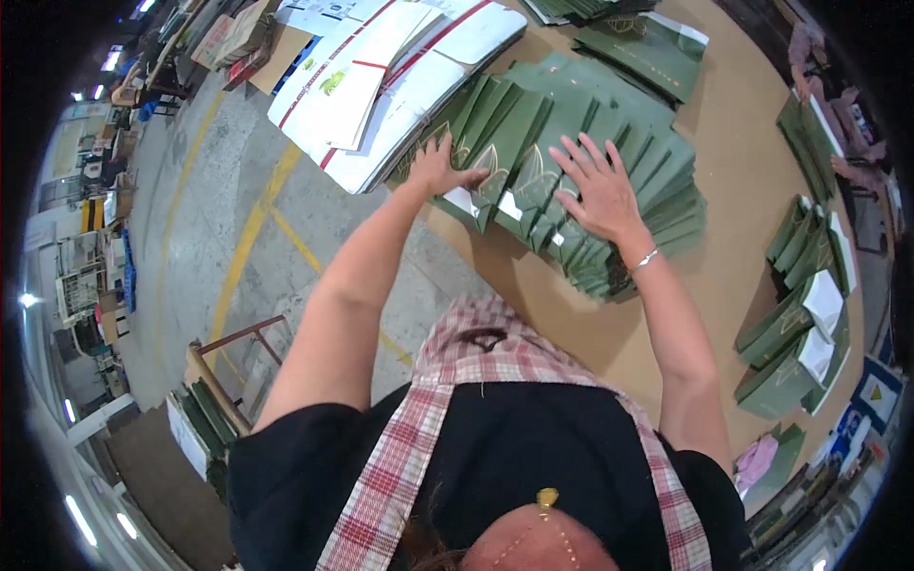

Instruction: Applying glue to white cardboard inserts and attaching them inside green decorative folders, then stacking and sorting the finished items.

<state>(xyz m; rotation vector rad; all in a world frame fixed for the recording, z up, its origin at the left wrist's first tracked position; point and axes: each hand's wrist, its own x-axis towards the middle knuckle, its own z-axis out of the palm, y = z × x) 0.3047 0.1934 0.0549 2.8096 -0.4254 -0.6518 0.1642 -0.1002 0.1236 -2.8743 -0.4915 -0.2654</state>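
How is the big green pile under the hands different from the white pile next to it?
The fanned stack of flat dark green paper bags lies spread out like cards, under both the left hand and the right hand. The stack of flat white cardboard sheets with red stripes lies untouched and juts over the brown table's edge. The green pieces look narrower, the white ones broader. Both are flat and piled on that table.

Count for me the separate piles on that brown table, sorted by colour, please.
Green piles: 5 — the fanned one under both hands, one at the far edge, and three on the right.
White piles: 1 — flat cartons.
Total: 6.
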